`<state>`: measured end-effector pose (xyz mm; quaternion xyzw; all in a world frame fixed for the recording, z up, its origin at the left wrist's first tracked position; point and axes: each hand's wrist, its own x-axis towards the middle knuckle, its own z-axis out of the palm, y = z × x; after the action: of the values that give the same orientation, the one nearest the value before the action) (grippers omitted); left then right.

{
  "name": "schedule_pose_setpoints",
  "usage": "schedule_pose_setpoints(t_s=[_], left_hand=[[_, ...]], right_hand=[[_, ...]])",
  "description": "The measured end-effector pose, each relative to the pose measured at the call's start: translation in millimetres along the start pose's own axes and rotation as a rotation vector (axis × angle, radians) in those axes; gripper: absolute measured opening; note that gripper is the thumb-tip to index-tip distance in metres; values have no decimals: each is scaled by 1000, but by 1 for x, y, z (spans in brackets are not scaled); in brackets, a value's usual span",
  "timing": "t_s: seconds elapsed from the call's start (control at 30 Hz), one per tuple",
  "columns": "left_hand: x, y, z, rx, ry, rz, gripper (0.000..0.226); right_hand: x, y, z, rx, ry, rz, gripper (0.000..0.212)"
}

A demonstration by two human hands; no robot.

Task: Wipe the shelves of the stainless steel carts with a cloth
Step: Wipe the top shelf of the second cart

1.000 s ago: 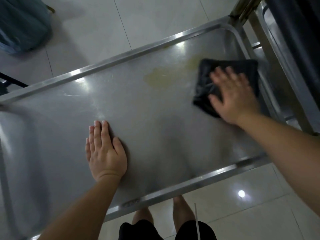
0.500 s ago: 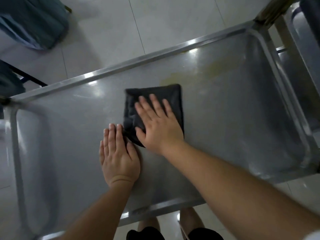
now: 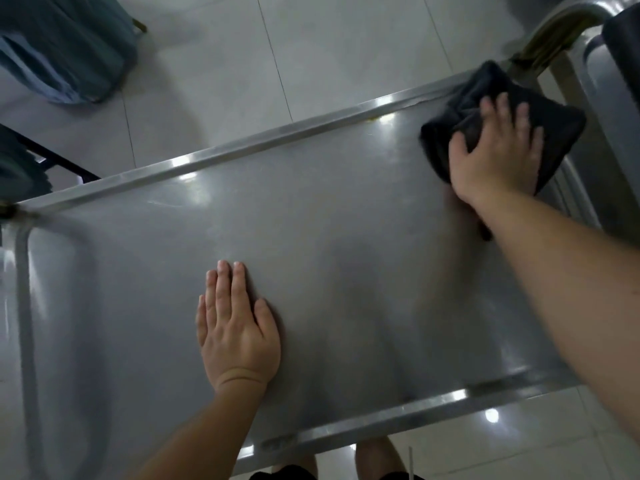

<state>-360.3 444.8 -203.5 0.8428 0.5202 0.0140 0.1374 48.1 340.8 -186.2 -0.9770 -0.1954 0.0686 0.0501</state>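
The top shelf of a stainless steel cart (image 3: 311, 209) fills the view, with a raised rim all round. A dark folded cloth (image 3: 561, 133) lies bunched in the shelf's far right corner, against the rim. My right hand (image 3: 498, 157) lies flat on the cloth with fingers spread and presses it to the steel. My left hand (image 3: 235, 327) rests flat on the bare shelf near the front edge, fingers straight and together, holding nothing.
A second steel cart (image 3: 609, 98) stands close on the right, with a brass-coloured handle (image 3: 561, 26) at the corner. Blue-grey fabric (image 3: 65, 50) lies on the tiled floor at the top left. A dark frame (image 3: 52, 157) sits left. My legs show below the front rim.
My right hand has swept the cloth from the shelf's middle, beside my left hand, out to the far right corner. The yellowish smear seen earlier no longer shows. My left hand stays put.
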Motion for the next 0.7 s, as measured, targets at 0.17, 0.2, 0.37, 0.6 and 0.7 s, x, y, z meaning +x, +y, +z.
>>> schedule_pose_setpoints(t_s=[0.17,0.2,0.37,0.6,0.7], left_hand=[[0,0,-1,1,-3,-1,68],[0,1,-1,0,0,-2,68],[0,3,-2,5,-9,-15,70],[0,4,-2,-4,0,-11,70],[-1,3,-2,3,7,-6,70]], right_hand=[[-41,-133,21,174,5,252,77],[-55,-159,26,162,-8,140,77],[-119,-238,47,33,-160,-521,80],[-57,-228,37,-139,-282,-1222,76],[-19,-213,27,-89,-235,-1048,77]])
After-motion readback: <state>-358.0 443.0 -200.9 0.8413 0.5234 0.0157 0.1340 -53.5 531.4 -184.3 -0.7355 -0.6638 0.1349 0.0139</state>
